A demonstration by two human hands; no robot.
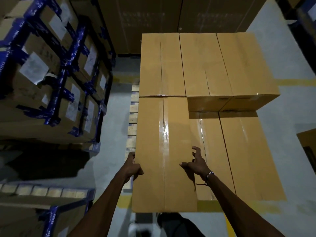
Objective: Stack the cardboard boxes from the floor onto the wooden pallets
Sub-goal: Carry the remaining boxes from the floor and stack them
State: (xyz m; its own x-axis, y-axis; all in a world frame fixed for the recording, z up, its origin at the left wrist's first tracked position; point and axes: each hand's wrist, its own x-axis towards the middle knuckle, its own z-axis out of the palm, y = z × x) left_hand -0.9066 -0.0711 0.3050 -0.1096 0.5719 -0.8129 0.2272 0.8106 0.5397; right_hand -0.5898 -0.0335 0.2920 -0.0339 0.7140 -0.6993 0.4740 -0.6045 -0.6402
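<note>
Both hands on the near box (164, 151), top layer, left column of the stack. Left hand (134, 165) curled over that box's left edge, fingers hidden down the side, thumb on top. Right hand (196, 164) at the box's right edge, fingers bent and spread like a claw, thumb flat on the lid, fingertips just over the edge; actual contact with the side hard to make out. Beaded bracelet (209, 175) on the right wrist.

Beyond the near box, three more boxes (201, 65) side by side at the same height. Right of the near box, a lower layer (239, 156) exposed, glossy tape catching the light. Wooden pallet (132, 117) mostly hidden, only slat ends peeking out left of the near box. Near end of the box overhanging, covering the floor and part of a dark shoe (171, 221) below.

Left of the near box, across a strip of grey concrete floor (111, 127), blue-strapped cartons (51, 65), labels blurred and unreadable. Yellow floor line (294, 82) right of the stack. Dim room, corners lost in shadow.
</note>
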